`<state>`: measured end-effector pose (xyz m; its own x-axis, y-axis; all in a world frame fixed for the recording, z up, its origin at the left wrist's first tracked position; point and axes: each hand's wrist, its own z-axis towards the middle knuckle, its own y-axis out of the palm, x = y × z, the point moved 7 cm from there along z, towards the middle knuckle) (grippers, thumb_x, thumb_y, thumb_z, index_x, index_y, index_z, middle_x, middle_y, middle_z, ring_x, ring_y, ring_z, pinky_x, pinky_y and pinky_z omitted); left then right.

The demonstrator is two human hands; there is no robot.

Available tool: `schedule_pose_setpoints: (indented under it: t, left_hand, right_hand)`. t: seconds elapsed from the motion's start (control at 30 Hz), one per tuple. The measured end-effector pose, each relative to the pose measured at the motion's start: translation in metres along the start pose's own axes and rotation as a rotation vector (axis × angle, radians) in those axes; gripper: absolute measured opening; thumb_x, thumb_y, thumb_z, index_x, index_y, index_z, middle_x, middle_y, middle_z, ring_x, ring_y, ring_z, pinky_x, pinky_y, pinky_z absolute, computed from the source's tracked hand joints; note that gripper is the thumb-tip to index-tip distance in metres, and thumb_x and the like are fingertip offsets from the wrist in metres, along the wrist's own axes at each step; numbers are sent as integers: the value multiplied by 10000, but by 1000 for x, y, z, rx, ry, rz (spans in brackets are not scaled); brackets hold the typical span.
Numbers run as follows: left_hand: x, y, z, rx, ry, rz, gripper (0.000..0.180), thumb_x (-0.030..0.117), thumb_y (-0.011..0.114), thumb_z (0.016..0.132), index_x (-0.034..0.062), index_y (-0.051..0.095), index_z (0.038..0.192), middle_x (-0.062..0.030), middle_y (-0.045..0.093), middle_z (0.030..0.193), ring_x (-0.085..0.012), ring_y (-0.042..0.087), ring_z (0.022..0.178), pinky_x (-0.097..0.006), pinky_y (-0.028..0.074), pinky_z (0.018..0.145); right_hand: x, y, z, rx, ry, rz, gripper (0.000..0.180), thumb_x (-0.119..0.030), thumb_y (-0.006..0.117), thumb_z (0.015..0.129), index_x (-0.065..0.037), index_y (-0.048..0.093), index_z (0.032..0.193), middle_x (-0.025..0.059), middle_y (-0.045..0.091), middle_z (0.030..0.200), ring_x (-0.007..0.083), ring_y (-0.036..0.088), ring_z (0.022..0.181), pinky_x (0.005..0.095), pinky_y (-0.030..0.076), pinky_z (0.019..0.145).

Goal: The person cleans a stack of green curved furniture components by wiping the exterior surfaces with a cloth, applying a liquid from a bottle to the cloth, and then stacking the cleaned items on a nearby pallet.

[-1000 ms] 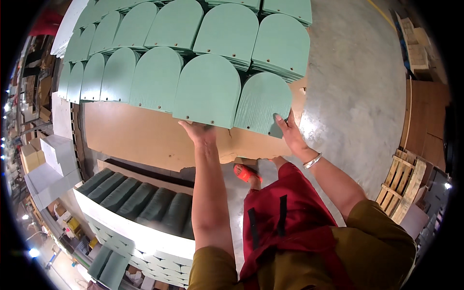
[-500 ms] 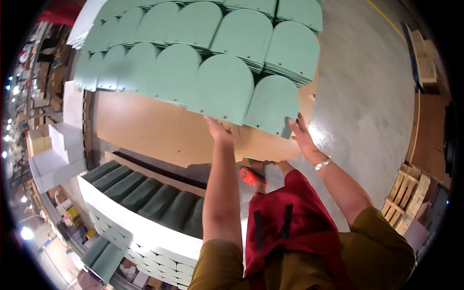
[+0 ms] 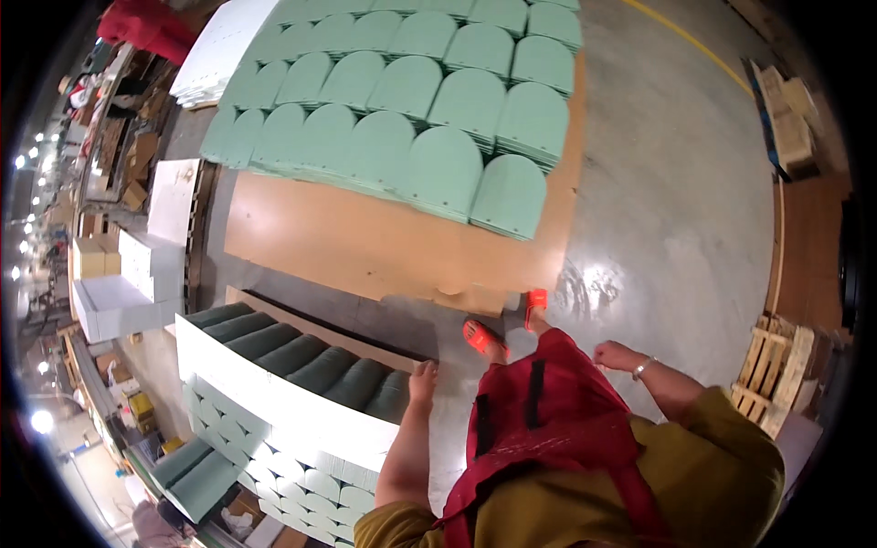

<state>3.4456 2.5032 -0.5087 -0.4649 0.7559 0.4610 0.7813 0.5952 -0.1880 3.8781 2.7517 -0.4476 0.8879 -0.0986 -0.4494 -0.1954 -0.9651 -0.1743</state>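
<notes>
Light green round-topped panels (image 3: 445, 173) lie in stacked rows on a brown cardboard sheet (image 3: 320, 228) ahead of me. The nearest right stack (image 3: 510, 196) sits by the sheet's right side. My left hand (image 3: 423, 381) is low, beside the right end of a row of dark green rounded pieces (image 3: 315, 365); its fingers look curled and I see nothing in them. Close to my red apron (image 3: 557, 393), my right hand (image 3: 620, 356) is loosely closed and holds nothing visible. Both hands are apart from the panels.
A white-sided stack (image 3: 274, 397) carries the dark green pieces at left. Beyond it stand white boxes (image 3: 137, 297). Wooden pallets (image 3: 772, 374) are at the right. Grey concrete floor (image 3: 649, 183) runs along the panels' right side. My feet, in orange sandals (image 3: 481, 338), are near the cardboard's edge.
Both hands have left the near panels and drawn back toward my body, the left one down and the right one beside my apron. The panels now appear farther off.
</notes>
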Motion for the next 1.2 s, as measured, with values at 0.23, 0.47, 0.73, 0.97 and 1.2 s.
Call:
schedule_pose_setpoints:
  t: [0.23,0.47,0.73,0.97,1.2]
  left_hand:
    - [29,-22,-47,134,113,-79,175,180,583,944,32,669,983,-17,634,878,-106,605,747,-215,458,645]
    - [58,40,-139,77,323,131,235,242,602,949,25,685,977,-7,666,880,-84,568,790,-250,442,717]
    - [-52,76,-207,131,247,274,279,260,643,913,17,688,1043,-95,697,911,-176,637,879,-321,488,814]
    - [-111,51,-254,244,151,188,284,249,617,916,8,679,1053,-134,707,936,-203,658,897,-339,499,815]
    - [12,50,-260,358,395,554,222,236,587,945,57,662,1053,-182,679,989,-354,656,934,-409,508,802]
  right_hand:
    - [-114,-32,0,-42,-225,46,192,-193,599,881,-7,640,864,82,640,721,160,596,638,311,491,626]
    - [-93,-82,-5,107,-382,-62,183,-98,540,826,-29,666,939,194,686,904,319,654,815,391,498,759]
    - [-8,-125,5,38,-335,-456,217,-194,557,758,-21,688,767,168,671,721,293,647,679,425,494,653]
    - [-59,-119,45,96,-510,-647,219,-176,532,764,-10,673,742,236,644,764,411,622,697,489,484,652]
    - [-235,-194,105,258,-566,287,132,-160,527,911,-41,579,889,52,602,703,141,572,618,301,456,549]
